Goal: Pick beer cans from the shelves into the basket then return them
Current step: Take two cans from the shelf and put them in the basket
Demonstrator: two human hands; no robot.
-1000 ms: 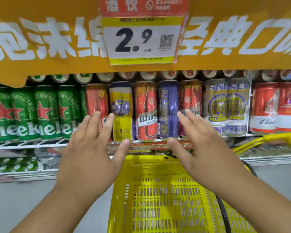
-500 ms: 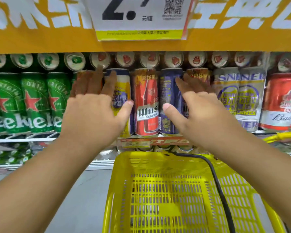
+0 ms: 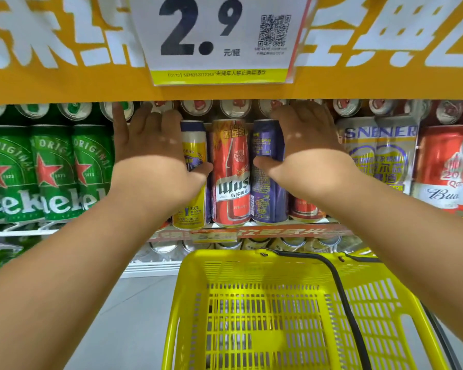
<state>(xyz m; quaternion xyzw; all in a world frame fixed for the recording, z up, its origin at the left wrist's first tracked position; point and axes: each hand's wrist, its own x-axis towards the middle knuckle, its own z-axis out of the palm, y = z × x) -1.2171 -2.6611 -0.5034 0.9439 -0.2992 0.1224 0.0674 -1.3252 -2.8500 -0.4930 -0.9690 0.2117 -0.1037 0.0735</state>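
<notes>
Both arms stretched up at the shelf! Left hand (image 3: 150,148) is spread flat, fingers splayed wide over the cans beside the green cans (image 3: 51,172), thumb against the yellow can (image 3: 193,180). Red can (image 3: 231,172) stands untouched between the hands. Right hand (image 3: 305,145) lies flat, fingers relaxed, thumb on the purple can (image 3: 267,182). Yellow basket (image 3: 225,263) waits below.

A single head-worn wide-angle view is given, aimed forward and slightly downward, held close to the shelf (image 3: 241,231). The price sign (image 3: 219,38) is cut by the upper edge; the basket (image 3: 187,303) is seen from above, near.
</notes>
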